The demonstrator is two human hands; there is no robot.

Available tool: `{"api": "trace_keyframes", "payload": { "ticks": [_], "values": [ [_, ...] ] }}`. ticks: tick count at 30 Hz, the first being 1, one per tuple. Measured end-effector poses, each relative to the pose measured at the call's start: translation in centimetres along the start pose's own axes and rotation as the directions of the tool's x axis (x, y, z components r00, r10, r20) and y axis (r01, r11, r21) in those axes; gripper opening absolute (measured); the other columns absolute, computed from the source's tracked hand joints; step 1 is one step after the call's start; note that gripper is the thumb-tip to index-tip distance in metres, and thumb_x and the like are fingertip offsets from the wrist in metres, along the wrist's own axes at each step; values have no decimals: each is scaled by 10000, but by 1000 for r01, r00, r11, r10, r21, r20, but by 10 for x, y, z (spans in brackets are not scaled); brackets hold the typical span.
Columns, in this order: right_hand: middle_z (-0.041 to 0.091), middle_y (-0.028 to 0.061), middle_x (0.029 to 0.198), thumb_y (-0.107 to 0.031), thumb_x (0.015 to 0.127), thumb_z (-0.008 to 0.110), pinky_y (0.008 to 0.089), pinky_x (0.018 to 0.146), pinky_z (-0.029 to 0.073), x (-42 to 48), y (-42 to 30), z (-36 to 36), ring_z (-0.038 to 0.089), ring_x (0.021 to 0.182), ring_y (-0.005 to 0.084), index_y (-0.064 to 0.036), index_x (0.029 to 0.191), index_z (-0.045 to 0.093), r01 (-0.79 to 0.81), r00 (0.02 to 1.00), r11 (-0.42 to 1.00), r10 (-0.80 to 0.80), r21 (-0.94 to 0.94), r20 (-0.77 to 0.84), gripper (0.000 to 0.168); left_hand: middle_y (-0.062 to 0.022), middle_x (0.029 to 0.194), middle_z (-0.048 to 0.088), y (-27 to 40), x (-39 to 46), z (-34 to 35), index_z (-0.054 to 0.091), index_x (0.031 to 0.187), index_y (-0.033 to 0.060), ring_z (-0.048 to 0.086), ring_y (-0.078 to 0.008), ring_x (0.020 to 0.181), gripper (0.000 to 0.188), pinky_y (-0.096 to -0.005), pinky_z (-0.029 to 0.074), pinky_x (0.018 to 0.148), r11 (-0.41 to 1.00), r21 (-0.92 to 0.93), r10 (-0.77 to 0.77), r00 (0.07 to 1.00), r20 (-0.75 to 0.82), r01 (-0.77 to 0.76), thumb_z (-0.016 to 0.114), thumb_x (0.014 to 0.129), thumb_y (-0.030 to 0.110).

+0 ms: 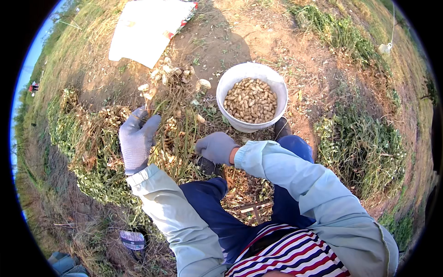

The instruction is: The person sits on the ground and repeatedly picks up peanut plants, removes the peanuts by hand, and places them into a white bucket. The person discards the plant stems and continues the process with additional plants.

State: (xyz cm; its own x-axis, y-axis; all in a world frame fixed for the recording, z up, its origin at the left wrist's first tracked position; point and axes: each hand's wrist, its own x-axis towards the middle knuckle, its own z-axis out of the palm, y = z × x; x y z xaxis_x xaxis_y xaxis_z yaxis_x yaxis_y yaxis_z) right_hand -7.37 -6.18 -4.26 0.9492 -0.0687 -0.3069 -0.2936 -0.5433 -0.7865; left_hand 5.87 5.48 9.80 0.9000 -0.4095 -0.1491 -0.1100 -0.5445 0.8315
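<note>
My left hand (139, 138), in a grey knitted glove, has its thumb and fingers about thin peanut stems at the left. Peanut pods (168, 72) hang in a cluster on the roots just above it. My right hand (217, 148), gloved alike, is curled at the lower end of the uprooted peanut plant (173, 107); whether stems lie inside its fingers cannot be told. Beyond the right hand stands a white plastic bucket (230, 119), partly filled with loose peanuts in their shells (251, 100).
A white sack (138, 34) lies on the soil at the upper left. Heaps of pulled peanut plants lie left (100, 152) and right (360, 149). My shoes are close to the bucket and plants. A patterned item (133, 240) rests at the lower left. A distant person (33, 87) is at the far left.
</note>
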Motion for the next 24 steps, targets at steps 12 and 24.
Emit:
{"api": "trace_keyframes", "payload": {
  "ticks": [12,24],
  "values": [
    [661,134,908,-285,832,578,441,768,483,-14,39,-80,636,881,311,-147,1005,662,-210,833,872,-78,-443,-548,237,26,661,590,-5,1,-4,672,1048,30,465,-30,478,277,-186,368,425,991,-131,10,999,-37,-15,695,790,127],
    [650,76,871,-214,867,596,294,700,499,19,26,-45,611,773,158,-28,1020,637,-37,995,695,89,718,-35,245,14,637,578,3,-4,4,667,1075,31,483,-36,475,287,-181,377,422,989,-146,-15,996,92,28,697,800,106]
  ]
}}
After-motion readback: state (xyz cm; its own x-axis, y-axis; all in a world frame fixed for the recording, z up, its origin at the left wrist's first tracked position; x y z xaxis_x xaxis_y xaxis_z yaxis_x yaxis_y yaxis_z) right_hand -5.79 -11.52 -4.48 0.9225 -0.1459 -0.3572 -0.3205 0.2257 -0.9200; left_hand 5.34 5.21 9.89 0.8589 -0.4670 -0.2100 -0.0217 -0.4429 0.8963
